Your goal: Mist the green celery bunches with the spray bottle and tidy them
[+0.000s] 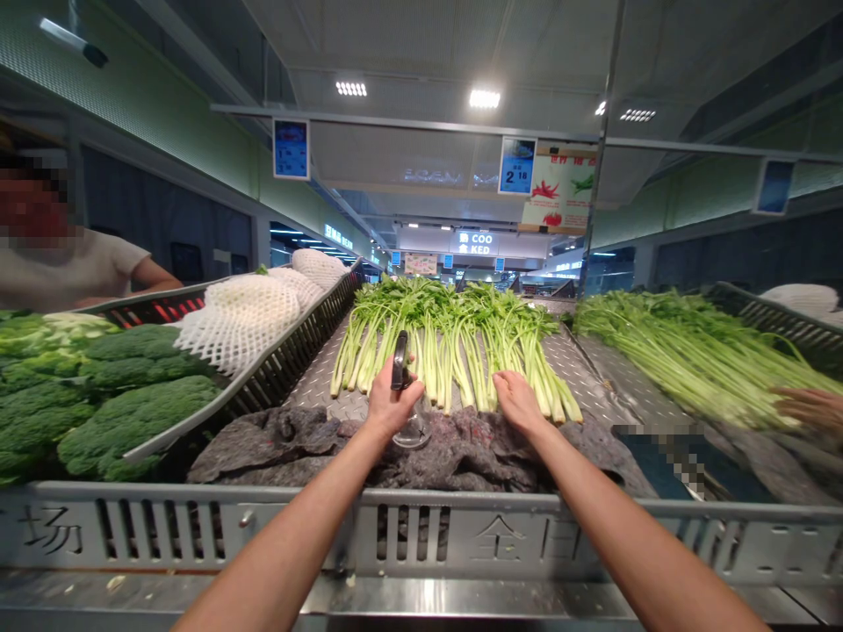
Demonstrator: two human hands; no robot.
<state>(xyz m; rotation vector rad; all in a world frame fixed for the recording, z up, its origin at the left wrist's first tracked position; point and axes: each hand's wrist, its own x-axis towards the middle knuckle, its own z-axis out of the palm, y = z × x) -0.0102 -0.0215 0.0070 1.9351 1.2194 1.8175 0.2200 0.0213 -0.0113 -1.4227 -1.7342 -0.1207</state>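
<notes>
My left hand (393,399) is closed around a spray bottle with a black trigger head (399,362) and a clear body (414,433). The bottle stands in front of the celery, over a grey cloth. My right hand (518,400) has its fingers curled at the lower ends of the celery stalks (459,355); the fingertips are partly hidden. The celery lies in a broad row, leaves toward the back and pale cut ends toward me. Below both hands the crumpled grey cloth (454,452) runs along the front of the display.
Left of the celery, a black crate (283,360) holds broccoli (141,421) and items in white foam netting (241,312). A mirror (691,351) on the right reflects the celery. A metal rail (461,535) edges the front. Another person (72,263) stands at far left.
</notes>
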